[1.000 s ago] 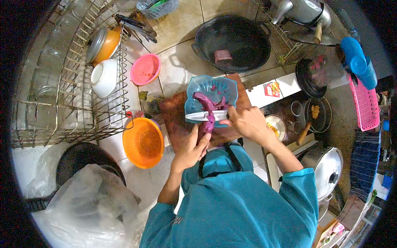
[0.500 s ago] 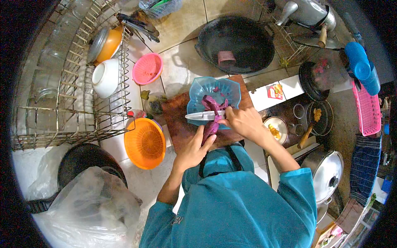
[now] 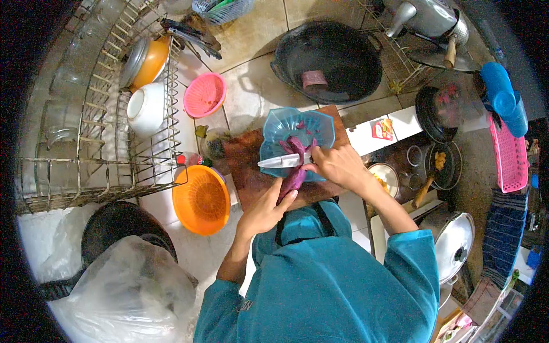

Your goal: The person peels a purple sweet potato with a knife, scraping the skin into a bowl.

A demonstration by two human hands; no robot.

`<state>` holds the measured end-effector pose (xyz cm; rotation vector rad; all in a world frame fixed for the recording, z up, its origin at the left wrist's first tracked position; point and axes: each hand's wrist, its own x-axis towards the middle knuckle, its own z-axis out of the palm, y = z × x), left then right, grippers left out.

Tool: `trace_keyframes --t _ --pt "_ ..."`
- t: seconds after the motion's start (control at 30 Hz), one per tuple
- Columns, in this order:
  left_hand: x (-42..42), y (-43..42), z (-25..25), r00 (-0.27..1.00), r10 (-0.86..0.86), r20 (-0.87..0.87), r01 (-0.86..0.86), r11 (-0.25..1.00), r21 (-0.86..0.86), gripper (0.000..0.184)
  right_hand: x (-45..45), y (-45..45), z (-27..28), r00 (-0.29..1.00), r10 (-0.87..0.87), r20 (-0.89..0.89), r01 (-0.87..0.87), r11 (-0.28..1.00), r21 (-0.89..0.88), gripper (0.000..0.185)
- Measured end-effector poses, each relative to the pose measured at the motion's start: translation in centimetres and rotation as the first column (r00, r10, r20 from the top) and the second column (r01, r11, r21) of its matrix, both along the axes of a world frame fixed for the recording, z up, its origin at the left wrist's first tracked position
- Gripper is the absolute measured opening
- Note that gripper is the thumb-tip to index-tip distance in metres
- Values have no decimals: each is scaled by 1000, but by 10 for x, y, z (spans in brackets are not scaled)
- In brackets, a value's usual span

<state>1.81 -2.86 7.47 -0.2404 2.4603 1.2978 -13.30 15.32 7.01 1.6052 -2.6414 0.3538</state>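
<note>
My left hand [image 3: 265,212] is closed around the lower end of a long purple vegetable [image 3: 294,180], whose exact kind I cannot make out. My right hand [image 3: 341,168] grips a knife [image 3: 279,162], the handle hidden in the fingers. The pale blade points left and lies across the vegetable, partly covered by a purple strip. Beneath them is a translucent blue bowl [image 3: 272,127] with a scalloped rim and a few purple bits inside. The bowl stands on a brown wooden board [image 3: 243,166].
An orange colander [image 3: 201,200] and pink basket [image 3: 205,94] stand left of the board, beside a wire dish rack [image 3: 97,151]. A large black wok [image 3: 337,60] lies beyond the bowl. To the right are a frying pan [image 3: 445,166] and a lidded pot [image 3: 456,246].
The strip at the blade has shifted and now lies over more of it. Both hands keep nearly the same place and grip. The whole view has moved slightly.
</note>
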Motion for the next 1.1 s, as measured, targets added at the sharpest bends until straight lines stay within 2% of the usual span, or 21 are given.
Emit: trace_keyframes --t 0.07,0.2,0.3,0.4,0.5,0.67,0.9,1.0,1.1 --pt "1 -2 4 1000 9 10 -10 999 49 59 -3 7 -6 1000 28 -8 -28 999 -45 52" --pt "-5 -2 6 992 7 122 -20 994 105 57 -6 0 -12 1000 9 -11 -9 1000 16 52" --pt "-3 -9 -13 998 -8 68 8 1000 0 50 -9 -6 -14 1000 25 -1 -25 998 54 52" --pt "0 -18 -8 995 -66 -71 67 998 8 45 -14 0 -26 992 82 -94 -93 989 -118 52" --pt "-3 -17 10 988 -19 152 -2 991 132 44 -15 8 -20 996 74 -52 -73 997 28 53" --pt "-9 -17 -8 989 -41 145 17 987 160 41 -11 -9 -16 996 53 -66 -52 998 20 48" --pt "-8 -23 -1 975 -107 195 76 984 159 41 -14 4 -5 992 89 -89 -92 995 -31 45" --pt "-12 -18 8 971 -114 209 81 984 159 42 -15 5 -10 994 84 -68 -81 996 44 44" --pt "-15 -19 -1 973 -127 195 110 989 96 43 -15 -1 -17 995 64 -79 -60 997 49 45"
